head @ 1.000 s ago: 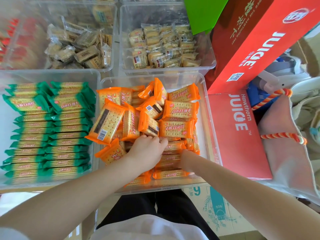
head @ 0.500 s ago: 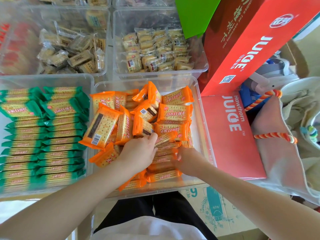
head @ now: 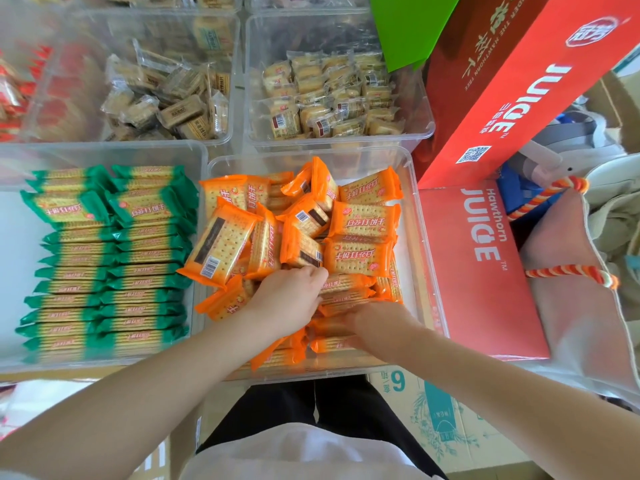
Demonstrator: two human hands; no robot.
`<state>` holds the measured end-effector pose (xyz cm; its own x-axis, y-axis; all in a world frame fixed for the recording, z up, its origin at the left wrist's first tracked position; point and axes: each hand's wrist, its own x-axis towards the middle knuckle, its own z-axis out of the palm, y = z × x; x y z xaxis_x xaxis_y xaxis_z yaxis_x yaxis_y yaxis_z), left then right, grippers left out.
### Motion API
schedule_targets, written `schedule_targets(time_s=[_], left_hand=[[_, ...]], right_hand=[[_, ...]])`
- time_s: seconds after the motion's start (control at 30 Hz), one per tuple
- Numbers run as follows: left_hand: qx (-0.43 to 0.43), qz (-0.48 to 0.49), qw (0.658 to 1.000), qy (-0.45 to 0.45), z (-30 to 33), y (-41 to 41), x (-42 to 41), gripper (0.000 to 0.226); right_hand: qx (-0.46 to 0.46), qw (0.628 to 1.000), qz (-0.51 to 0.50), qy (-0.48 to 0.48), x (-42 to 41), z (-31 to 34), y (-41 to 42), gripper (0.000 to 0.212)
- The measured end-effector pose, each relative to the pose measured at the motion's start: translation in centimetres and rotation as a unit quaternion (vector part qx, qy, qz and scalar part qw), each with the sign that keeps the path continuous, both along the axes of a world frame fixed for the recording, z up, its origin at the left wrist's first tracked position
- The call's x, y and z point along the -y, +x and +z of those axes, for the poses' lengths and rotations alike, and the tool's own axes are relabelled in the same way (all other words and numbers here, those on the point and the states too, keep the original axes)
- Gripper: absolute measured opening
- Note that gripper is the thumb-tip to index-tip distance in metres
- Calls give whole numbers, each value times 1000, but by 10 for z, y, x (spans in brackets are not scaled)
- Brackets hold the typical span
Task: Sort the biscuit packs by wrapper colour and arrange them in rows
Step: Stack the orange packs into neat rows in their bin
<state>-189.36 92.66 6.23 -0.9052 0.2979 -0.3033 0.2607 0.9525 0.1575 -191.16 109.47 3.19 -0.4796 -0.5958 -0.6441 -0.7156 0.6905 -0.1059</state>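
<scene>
Orange biscuit packs [head: 360, 223] lie in a loose heap in the clear middle bin [head: 311, 152]. Nearer me in that bin, more orange packs stand on edge in a row [head: 349, 292]. My left hand [head: 287, 301] reaches into the bin, its fingers curled onto an orange pack at the foot of the heap. My right hand [head: 375, 323] lies palm down on the on-edge row, with its fingertips hidden among the packs. Green biscuit packs [head: 110, 265] fill the left bin [head: 104, 147] in two neat rows.
Two clear bins behind hold clear-wrapped biscuits [head: 166, 105] [head: 332, 98]. Red packs [head: 14, 91] show at the far left. Red juice boxes [head: 478, 265] [head: 519, 84] stand against the orange bin's right side, with a rope-handled bag [head: 568, 271] beyond. A cardboard box [head: 433, 420] sits below.
My left hand has closed its fingers on a pack at the heap's near edge. My right hand has slid a little left along the on-edge row. The view has shifted slightly.
</scene>
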Motion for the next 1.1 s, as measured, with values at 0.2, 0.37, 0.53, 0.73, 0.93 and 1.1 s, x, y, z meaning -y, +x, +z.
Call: schedule_targets(time_s=[0.2,0.37,0.53,0.73,0.93,1.1], left_hand=[[-12,-25,999,-32,-7,-1,-4,29],[-4,-49,997,-58,-11,0,-8,41],[-6,-54,998,-43,-11,-2,-9,42],[-16,-41,999,-8,-10,-4,-4,34],[-16,-18,1000,-1,-6,-3,-2,27],[-57,25,998,27,5,0,-1,30]], right_hand=[[35,997,-67,4,-10,-1,-1,24],[38,997,-69,10,-15,2,-11,25],[120,984,-118,-53,-16,19,-16,44],[50,999,-6,0,-8,12,-9,39],[-65,995,57,-41,6,8,-4,42],[-61,995,-71,-18,-11,13,-2,56]])
